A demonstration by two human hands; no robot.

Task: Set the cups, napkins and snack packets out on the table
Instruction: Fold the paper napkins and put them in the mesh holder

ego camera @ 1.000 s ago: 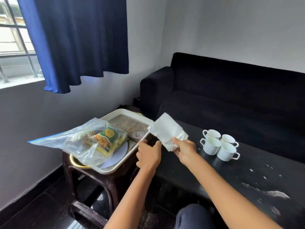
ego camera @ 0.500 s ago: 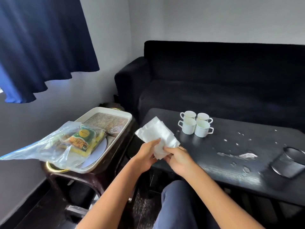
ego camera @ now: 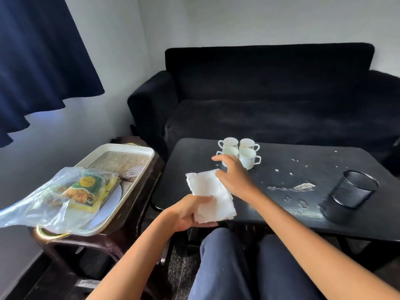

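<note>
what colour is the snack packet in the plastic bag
Green and yellow, seen in the head view: the snack packet lies inside the clear plastic bag.

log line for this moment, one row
left hand holds napkins | right hand open above them | cups on table

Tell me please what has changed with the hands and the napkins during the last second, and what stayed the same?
The right hand let go of the napkins and moved forward toward the cups, fingers spread. The left hand, empty a second ago, now holds the napkins alone. The four cups stay grouped on the table, and the snack bag stays on the tray.
</note>
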